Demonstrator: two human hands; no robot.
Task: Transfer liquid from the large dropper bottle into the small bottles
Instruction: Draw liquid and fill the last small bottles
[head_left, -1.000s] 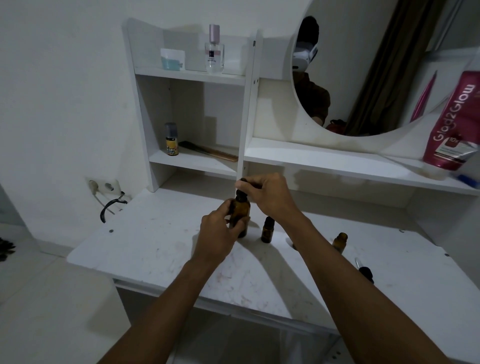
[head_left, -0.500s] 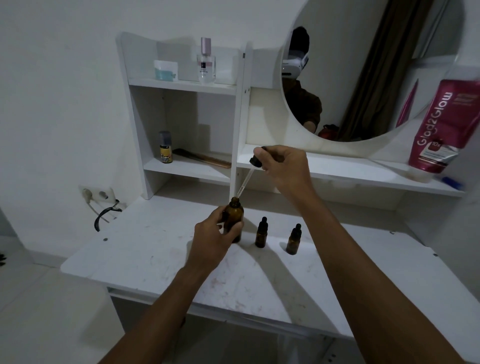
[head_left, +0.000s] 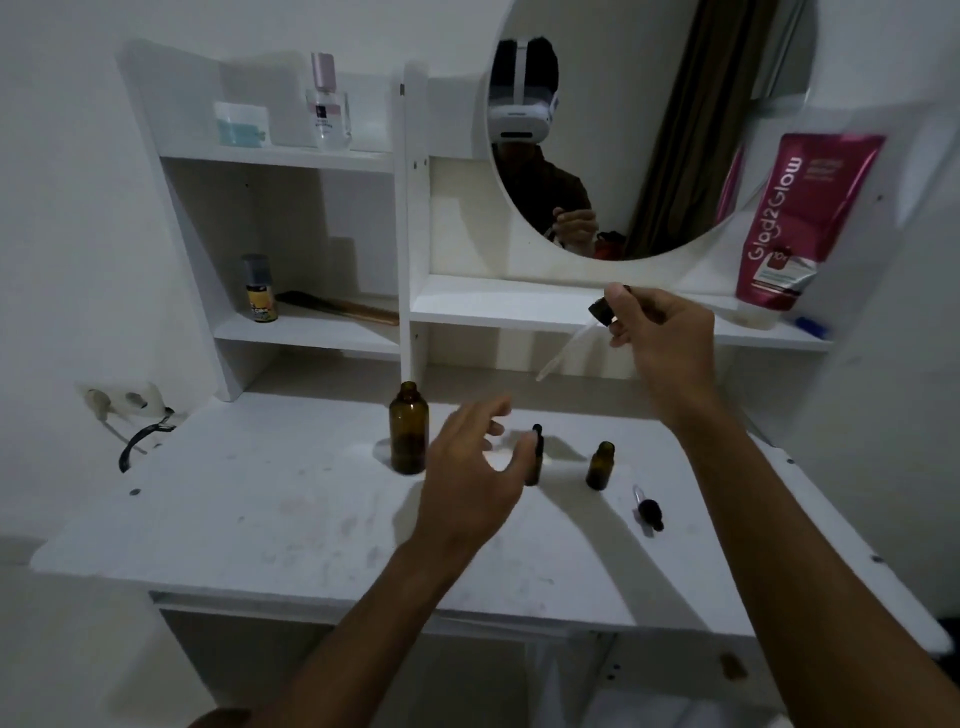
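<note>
On the white counter (head_left: 260, 519) the large dropper bottle (head_left: 409, 428) stands upright and uncapped, just left of the left hand (head_left: 475, 467); that hand is spread, holds nothing, and hovers with its thumb close against a small capped bottle (head_left: 535, 457), though whether it touches cannot be told. A second small bottle (head_left: 601, 466) stands open a little to the right, with its own small dropper (head_left: 648, 510) lying on the counter beside it. The right hand (head_left: 660, 332) is raised above them and pinches the dark cap of the large dropper (head_left: 602, 312) between thumb and fingers; the glass pipette (head_left: 563, 353) slants down and to the left, too blurred to show whether it is loaded.

The step appears to be carrying the pipette to a small bottle; the open one looks the ready target, so the left hand would do better steadying that than the capped one. Keep the tip lower than the bulb so nothing runs back; keep the pinch light until the tip sits over the narrow mouth; then squeeze slowly, since these light bottles would tip easily.

As for writing, the pink tube (head_left: 800, 223) on the shelf reads "Glad2Glow"; its smaller print is illegible; the labels of the yellow bottle (head_left: 260, 291) and the perfume bottle (head_left: 328, 109) cannot be read.
</note>
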